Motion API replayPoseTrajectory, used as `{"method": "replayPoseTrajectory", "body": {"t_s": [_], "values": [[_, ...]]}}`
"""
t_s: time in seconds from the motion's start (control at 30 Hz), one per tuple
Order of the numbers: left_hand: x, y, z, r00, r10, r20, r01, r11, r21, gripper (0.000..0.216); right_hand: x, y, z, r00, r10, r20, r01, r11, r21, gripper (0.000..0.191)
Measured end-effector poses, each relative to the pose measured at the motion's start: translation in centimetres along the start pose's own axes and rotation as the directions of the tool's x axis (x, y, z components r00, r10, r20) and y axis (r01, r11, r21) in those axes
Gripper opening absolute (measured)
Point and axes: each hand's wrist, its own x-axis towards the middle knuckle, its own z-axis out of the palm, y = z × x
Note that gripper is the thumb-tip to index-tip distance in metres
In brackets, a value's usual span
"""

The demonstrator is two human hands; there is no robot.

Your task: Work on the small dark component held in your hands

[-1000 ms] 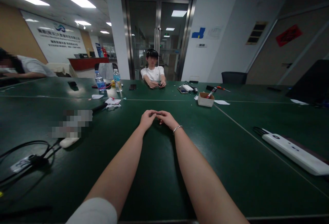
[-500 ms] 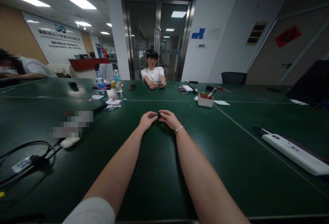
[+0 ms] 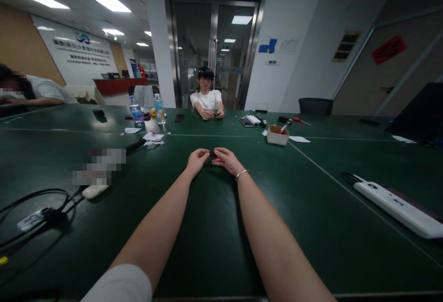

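Head view: a small dark object (image 3: 212, 154) sits at the middle of the table, pinched between the fingertips of both hands; it is too small and too covered to tell its shape or material. The left hand (image 3: 196, 160) curls its fingers inward from 9 o'clock and presses on the object. The right hand (image 3: 225, 158) does the same from 3 o'clock, knuckles up, with a thin silver bracelet (image 3: 242, 172) at the wrist. Both bare forearms stretch straight out and converge on that spot. A white sleeve edge at the left elbow is cut off by the frame's bottom.

The table (image 3: 311, 191) is flat, matte and dark green, with thin pale seams. At 2 o'clock from the hands stands a small open cardboard box (image 3: 277, 135) with a tool handle sticking out. At 4 o'clock lies a long, smooth white power strip (image 3: 394, 205), its far end cut off. At 8 o'clock black cables (image 3: 38, 200) loop over the surface, beside a blurred-out patch. At 10 o'clock stand two clear plastic bottles (image 3: 159, 109). At 12 o'clock a person in a white shirt (image 3: 206, 99) sits across the table, hands together.
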Motion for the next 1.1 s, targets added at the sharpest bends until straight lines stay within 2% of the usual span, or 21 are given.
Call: {"method": "replayPoseTrajectory", "body": {"t_s": [0.13,0.27,0.43,0.57,0.77,1.1], "values": [[0.2,-0.4,0.1,1.000,0.003,0.004,-0.003,1.000,-0.005,0.022,0.1,0.1,0.0,1.000,-0.011,0.015,0.011,0.999,-0.048,0.018],[0.2,-0.5,0.2,0.999,-0.045,-0.019,0.043,0.997,-0.056,0.022,0.0,0.2,-0.2,0.997,-0.059,0.054,0.058,0.998,0.031,0.037],[0.1,-0.2,0.2,0.999,-0.052,-0.007,0.051,0.993,-0.108,0.023,0.2,0.2,0.0,1.000,0.005,-0.012,-0.005,1.000,-0.028,0.016],[0.1,-0.2,0.4,0.997,-0.064,-0.030,0.062,0.995,-0.084,0.029,0.3,0.3,0.0,1.000,-0.005,0.008,0.005,0.998,-0.059,0.013],[0.1,0.1,0.3,0.987,-0.142,-0.072,0.144,0.989,0.031,0.033,0.1,0.4,-0.5,0.997,-0.042,0.064,0.042,0.999,-0.005,0.027],[-0.2,0.9,0.4,0.976,-0.176,-0.130,0.185,0.981,0.057,0.033,0.0,0.4,-0.5,0.994,-0.068,0.082,0.066,0.997,0.039,0.037]]}}
